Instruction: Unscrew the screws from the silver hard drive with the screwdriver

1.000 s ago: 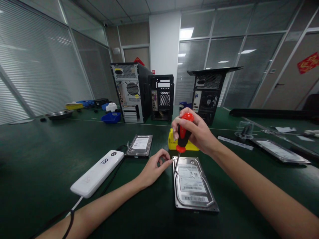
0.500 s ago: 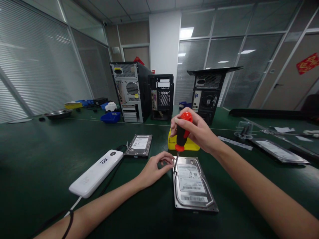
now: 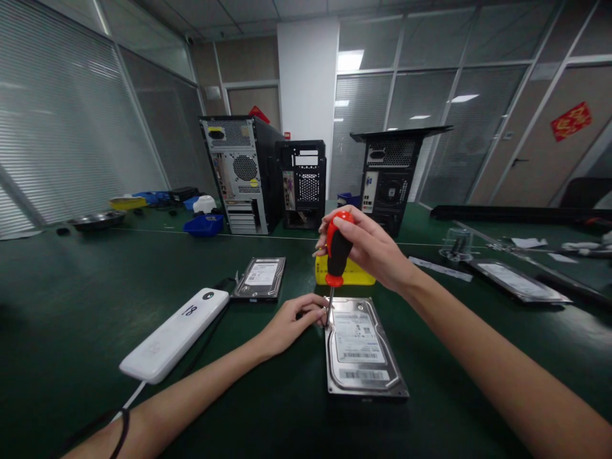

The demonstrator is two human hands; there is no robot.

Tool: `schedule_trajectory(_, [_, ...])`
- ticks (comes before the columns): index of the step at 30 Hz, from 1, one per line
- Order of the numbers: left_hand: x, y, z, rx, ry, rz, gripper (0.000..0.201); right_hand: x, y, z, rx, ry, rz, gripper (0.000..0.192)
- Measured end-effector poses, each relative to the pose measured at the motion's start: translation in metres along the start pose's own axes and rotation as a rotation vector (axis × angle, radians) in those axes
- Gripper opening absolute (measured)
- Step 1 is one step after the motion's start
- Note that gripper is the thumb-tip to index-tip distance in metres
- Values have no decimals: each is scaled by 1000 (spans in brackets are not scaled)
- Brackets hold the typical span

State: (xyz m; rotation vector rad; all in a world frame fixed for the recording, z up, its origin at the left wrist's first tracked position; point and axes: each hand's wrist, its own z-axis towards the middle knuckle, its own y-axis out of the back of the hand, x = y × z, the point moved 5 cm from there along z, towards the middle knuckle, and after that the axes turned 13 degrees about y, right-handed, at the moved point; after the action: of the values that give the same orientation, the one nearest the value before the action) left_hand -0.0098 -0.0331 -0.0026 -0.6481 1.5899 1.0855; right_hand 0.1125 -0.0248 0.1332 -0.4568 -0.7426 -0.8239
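My right hand [image 3: 361, 239] is wrapped round a red-and-black screwdriver [image 3: 339, 248], which leans slightly with its shaft pointing down. The tip meets the upper left edge of a silver hard drive [image 3: 361, 344] lying label-up in front of me. At that same edge, the curled fingers of my left hand [image 3: 296, 322] grip the drive beside the shaft; their tips are partly hidden. Just behind the drive sits a yellow bin [image 3: 358, 275], partly covered by my right hand. A second hard drive [image 3: 261, 277] rests further left.
A white power bank [image 3: 174, 335] with a cable lies left of my forearm. Computer cases [image 3: 243, 172] stand along the back. A blue tray [image 3: 204, 225] and a metal bowl [image 3: 98, 220] are at the far left. To the right are a clear cup [image 3: 456, 245] and another drive [image 3: 519, 280].
The screwdriver handle has tilted and turned slightly in my right hand. My left fingertips have shifted slightly down along the drive's edge. The whole view has moved a little.
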Motion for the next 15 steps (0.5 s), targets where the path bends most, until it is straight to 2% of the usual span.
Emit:
schedule_trajectory(6, [2, 1, 0, -6, 3, 61, 29, -4, -3, 0, 13, 59, 63, 28])
schedule_trajectory(10, [4, 1, 1, -24, -10, 94, 29, -5, -4, 0, 41, 15, 96, 31])
schedule_trajectory(15, [0, -3, 2, -87, 1, 151, 26, -5, -1, 0, -32, 8, 27, 27])
